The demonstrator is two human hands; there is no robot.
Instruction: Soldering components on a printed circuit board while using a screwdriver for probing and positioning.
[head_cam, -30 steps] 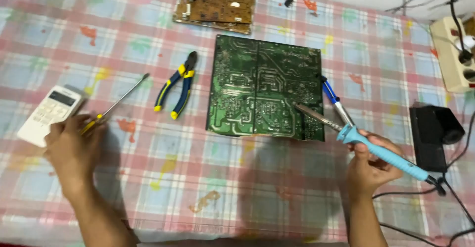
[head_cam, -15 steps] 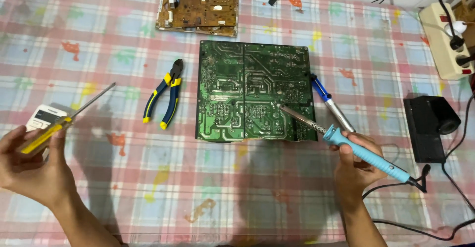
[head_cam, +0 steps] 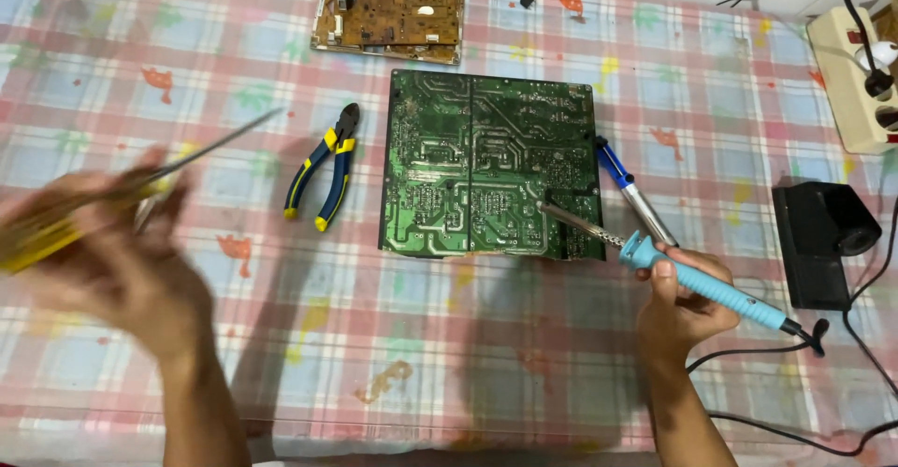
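My right hand (head_cam: 681,303) grips a light blue soldering iron (head_cam: 711,287); its metal tip rests on the lower right part of a large green circuit board (head_cam: 489,163) lying copper side up. My left hand (head_cam: 112,261), blurred by motion, holds a yellow-handled screwdriver (head_cam: 131,191) raised above the table at the left, its shaft pointing up and right. Blue and yellow pliers (head_cam: 325,166) lie between the left hand and the board.
A brown circuit board (head_cam: 391,7) lies at the far middle. A blue and silver desoldering pump (head_cam: 631,191) lies by the green board's right edge. A black box (head_cam: 823,242) and a beige power strip (head_cam: 856,79) sit at the right, with black cables.
My left hand picked the screwdriver up off the table beside the white remote and lifted it, moving fast. The remote is now out of sight. The right hand keeps the iron on the board.
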